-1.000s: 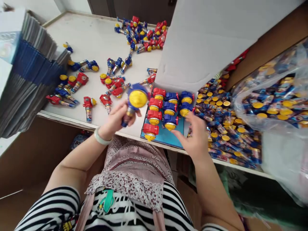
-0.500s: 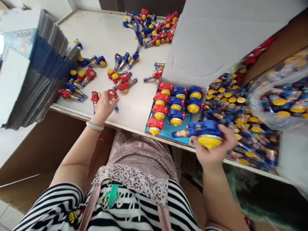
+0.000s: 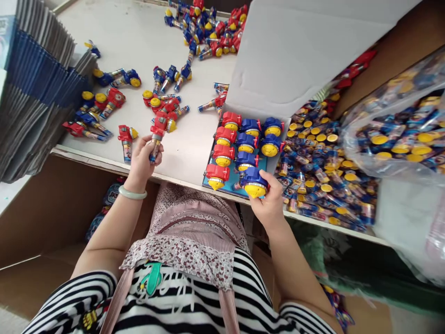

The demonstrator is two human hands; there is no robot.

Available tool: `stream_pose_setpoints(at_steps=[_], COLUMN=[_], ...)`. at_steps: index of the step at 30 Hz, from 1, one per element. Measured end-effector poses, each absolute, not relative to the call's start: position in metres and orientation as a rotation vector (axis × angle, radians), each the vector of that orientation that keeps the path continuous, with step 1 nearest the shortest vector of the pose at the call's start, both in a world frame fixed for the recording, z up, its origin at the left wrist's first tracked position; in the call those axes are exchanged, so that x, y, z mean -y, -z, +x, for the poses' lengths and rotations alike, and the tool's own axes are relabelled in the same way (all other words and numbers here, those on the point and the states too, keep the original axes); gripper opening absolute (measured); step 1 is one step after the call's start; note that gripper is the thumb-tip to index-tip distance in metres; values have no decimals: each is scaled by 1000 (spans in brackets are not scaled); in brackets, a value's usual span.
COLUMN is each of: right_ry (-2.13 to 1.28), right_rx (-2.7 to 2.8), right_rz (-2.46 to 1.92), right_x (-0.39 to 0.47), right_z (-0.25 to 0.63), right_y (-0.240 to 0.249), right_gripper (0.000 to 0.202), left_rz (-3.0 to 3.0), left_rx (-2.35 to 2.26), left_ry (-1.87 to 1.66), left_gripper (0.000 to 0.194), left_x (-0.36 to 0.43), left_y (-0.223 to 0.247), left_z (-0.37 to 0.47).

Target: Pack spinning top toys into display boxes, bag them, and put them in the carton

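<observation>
My left hand (image 3: 146, 157) grips the clear tube of a red toy (image 3: 160, 121) with a yellow cone, held up just over the table's front edge. My right hand (image 3: 269, 198) has its fingers closed round a blue toy (image 3: 255, 181) with a yellow cone, at the front of the open display box (image 3: 229, 187). Inside this box stand a column of red toys (image 3: 223, 150) and two columns of blue ones (image 3: 271, 139), cones facing me. Another red toy (image 3: 124, 139) lies on the table left of my left hand.
A stack of folded printed cartons (image 3: 38, 88) stands at the left. Loose red and blue toys (image 3: 208, 30) are scattered across the white table (image 3: 114, 28). The box's raised lid (image 3: 288, 51) leans back. Many small tubes with yellow caps (image 3: 323, 171) and a clear bag (image 3: 399, 134) fill the right.
My right hand has moved left, bringing the blue toy to the box's front. My left hand has lifted a red toy from the table and turned it upright.
</observation>
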State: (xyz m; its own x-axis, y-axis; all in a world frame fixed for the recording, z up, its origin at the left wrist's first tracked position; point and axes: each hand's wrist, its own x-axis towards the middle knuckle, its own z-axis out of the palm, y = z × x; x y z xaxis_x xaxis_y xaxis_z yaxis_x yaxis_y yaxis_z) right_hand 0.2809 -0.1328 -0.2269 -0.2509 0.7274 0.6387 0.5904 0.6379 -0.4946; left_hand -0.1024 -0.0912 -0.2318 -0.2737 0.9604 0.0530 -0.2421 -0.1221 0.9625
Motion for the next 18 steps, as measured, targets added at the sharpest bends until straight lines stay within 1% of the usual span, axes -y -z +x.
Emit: stream_pose_setpoints(at_steps=[5,8,11,13,16,18], right_ry=[-184,-284,-404,-378,-426,-463], right_rx=[1955,2000,2116,2064,1858,1744], right_rz=[-1038,-1067,-1155,-1169,-1045,-995], right_x=[132,132,136,140,138,130], right_z=[270,272,285,288,269,251], right_y=[259,258,221,188,151,142], right_gripper=[62,59,60,73,98,101], left_rz=[939,942,1008,1120,1361,1531], left_rx=[-972,-877,-762,-684,-601,-594], left_ry=[-1559,-1518,-1432,-1339,-1124,-953], left_gripper=[46,46,45,44,38,37], left_x=[102,104,108,111,112,109], left_y=[211,201,184,169,143,131], left_z=[-66,-51,-36,-19,17,37])
